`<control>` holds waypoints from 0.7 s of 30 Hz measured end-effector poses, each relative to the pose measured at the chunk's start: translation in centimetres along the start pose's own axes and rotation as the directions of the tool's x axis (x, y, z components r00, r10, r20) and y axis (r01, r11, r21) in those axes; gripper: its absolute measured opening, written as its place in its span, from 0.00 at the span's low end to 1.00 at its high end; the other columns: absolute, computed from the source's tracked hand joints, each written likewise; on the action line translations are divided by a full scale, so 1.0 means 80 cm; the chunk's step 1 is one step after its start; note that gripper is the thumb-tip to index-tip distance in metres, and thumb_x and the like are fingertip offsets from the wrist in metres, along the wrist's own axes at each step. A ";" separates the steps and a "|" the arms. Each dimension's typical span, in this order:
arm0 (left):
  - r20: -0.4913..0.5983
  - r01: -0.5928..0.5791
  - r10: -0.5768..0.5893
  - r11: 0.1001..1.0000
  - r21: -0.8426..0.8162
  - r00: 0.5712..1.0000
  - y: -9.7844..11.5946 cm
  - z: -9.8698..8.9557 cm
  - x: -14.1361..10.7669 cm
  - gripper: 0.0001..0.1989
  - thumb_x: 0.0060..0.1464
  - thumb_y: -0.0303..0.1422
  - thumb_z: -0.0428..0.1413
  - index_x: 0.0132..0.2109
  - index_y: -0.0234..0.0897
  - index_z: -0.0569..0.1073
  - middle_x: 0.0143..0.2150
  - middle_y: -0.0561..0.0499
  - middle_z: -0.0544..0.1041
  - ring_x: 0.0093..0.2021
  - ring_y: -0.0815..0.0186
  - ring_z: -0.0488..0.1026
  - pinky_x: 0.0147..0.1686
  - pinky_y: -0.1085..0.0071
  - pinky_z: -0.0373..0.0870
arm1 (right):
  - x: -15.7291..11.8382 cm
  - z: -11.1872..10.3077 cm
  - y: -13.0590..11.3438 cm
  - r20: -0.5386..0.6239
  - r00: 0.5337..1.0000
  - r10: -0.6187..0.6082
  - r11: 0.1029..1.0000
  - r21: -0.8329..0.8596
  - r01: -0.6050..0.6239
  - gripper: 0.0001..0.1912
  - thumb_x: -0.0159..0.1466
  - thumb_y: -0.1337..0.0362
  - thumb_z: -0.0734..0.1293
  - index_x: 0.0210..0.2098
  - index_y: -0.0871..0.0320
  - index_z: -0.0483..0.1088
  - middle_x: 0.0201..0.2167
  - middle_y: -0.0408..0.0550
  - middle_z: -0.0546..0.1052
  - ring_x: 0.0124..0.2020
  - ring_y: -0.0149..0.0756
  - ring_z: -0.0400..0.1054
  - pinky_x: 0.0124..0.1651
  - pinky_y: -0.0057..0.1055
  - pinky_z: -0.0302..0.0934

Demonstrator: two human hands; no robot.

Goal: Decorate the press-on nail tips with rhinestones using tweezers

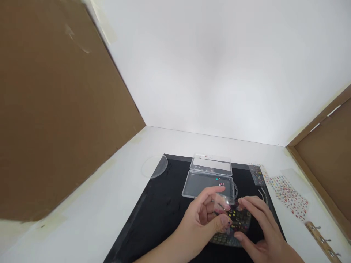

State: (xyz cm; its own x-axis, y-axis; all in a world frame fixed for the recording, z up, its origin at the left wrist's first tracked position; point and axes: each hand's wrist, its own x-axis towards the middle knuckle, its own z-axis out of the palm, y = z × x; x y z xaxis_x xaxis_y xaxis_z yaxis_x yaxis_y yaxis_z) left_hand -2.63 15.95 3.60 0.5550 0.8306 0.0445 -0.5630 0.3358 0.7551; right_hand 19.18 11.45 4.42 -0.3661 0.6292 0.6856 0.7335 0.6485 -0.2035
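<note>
A clear sheet of small coloured stickers (238,221), many of them yellow, lies under my two hands on a black mat (153,215). My left hand (204,219) pinches a curled clear edge of the sheet between thumb and fingers. My right hand (259,226) grips the sheet's right side with its fingertips, and part of the sheet is hidden beneath it. Just behind my fingers sits an open, hinged clear plastic box (210,179), with several tiny coloured stickers inside its near half.
Metal tweezers (261,195) lie to the right of my right hand. A round clear disc (154,166) sits at the mat's back left corner. Sticker sheets (289,197) rest on the white surface at right, beside a wooden strip with metal clips (320,241). Cardboard walls stand at both sides.
</note>
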 end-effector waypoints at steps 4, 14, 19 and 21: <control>0.002 0.016 -0.016 1.000 0.020 1.000 -0.003 -0.002 -0.001 0.23 0.58 0.37 0.74 0.57 0.47 0.78 0.43 0.54 0.79 0.40 0.74 0.78 0.42 0.78 0.80 | -0.008 0.002 0.008 -0.037 0.998 0.045 0.997 0.069 -0.042 0.28 0.73 0.60 0.68 0.69 0.58 0.65 0.51 0.56 0.79 0.53 0.42 0.76 0.56 0.33 0.75; 0.207 -0.472 0.455 0.608 0.639 0.866 -0.004 -0.005 -0.018 0.27 0.65 0.32 0.67 0.67 0.54 0.73 0.59 0.45 0.75 0.55 0.60 0.78 0.61 0.65 0.77 | -0.007 -0.002 0.015 -0.072 0.997 -0.007 0.999 0.032 0.009 0.16 0.73 0.55 0.67 0.56 0.56 0.74 0.44 0.52 0.83 0.45 0.43 0.79 0.50 0.42 0.76; 0.192 -0.410 0.364 0.768 0.492 0.912 0.009 0.002 -0.020 0.23 0.69 0.37 0.63 0.68 0.54 0.73 0.59 0.45 0.74 0.57 0.61 0.77 0.59 0.70 0.77 | -0.002 -0.002 0.011 -0.097 0.995 -0.018 0.998 0.057 0.024 0.14 0.73 0.57 0.67 0.55 0.57 0.74 0.42 0.52 0.83 0.44 0.42 0.79 0.49 0.41 0.75; 0.110 -0.273 0.250 0.898 0.346 0.962 0.020 0.006 -0.018 0.18 0.72 0.44 0.59 0.65 0.51 0.76 0.58 0.45 0.75 0.57 0.60 0.78 0.57 0.69 0.78 | 0.001 -0.003 0.010 -0.111 0.994 -0.008 0.998 0.068 0.015 0.14 0.73 0.58 0.67 0.54 0.57 0.74 0.41 0.52 0.83 0.42 0.42 0.79 0.47 0.42 0.76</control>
State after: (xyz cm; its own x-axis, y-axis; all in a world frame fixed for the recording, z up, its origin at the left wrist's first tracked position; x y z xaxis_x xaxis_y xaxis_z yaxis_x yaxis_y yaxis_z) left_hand -4.03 15.10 5.03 0.4607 0.8341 0.3033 -0.4449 -0.0786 0.8921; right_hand 19.90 11.90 4.45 -0.3059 0.5726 0.7606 0.6873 0.6857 -0.2398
